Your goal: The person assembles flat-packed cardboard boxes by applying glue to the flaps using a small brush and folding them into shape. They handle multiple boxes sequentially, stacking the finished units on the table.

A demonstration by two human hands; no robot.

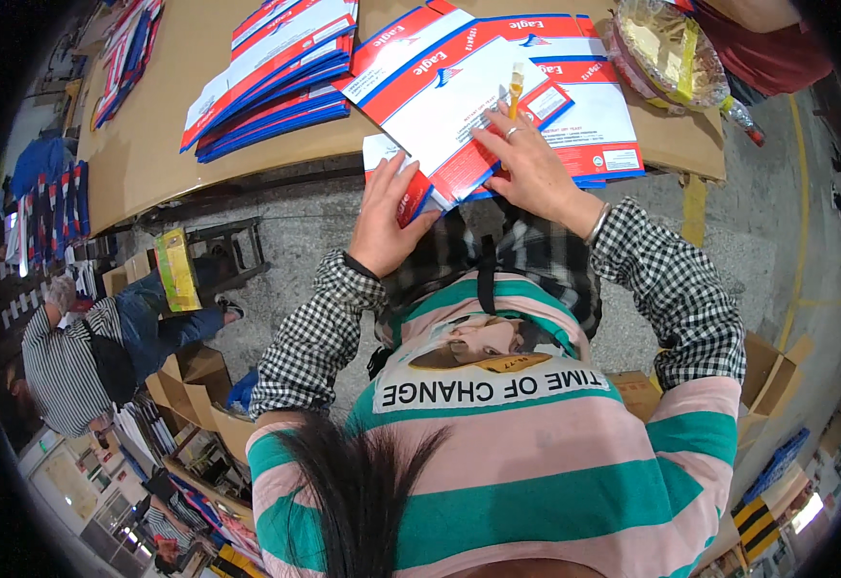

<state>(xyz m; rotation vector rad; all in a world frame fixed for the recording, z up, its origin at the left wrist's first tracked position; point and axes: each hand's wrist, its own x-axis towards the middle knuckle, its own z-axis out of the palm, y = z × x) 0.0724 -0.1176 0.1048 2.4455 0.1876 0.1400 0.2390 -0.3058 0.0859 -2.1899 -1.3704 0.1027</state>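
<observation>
A red, white and blue flat carton lies slanted at the table's near edge, over other cartons. At its near left corner, my left hand has its fingers over a small end flap, the thumb bent in at the edge. My right hand is closed round a brush with a yellow handle and pale bristles pointing away from me. That hand rests against the carton's right part, and its palm side is hidden. Under and beyond it lie more flat cartons.
Stacks of flat cartons stand left on the brown-topped table. A plastic-lined bowl of pale paste sits at the far right, close to another person's dark red clothing. A person in stripes bends at the left; open boxes stand behind.
</observation>
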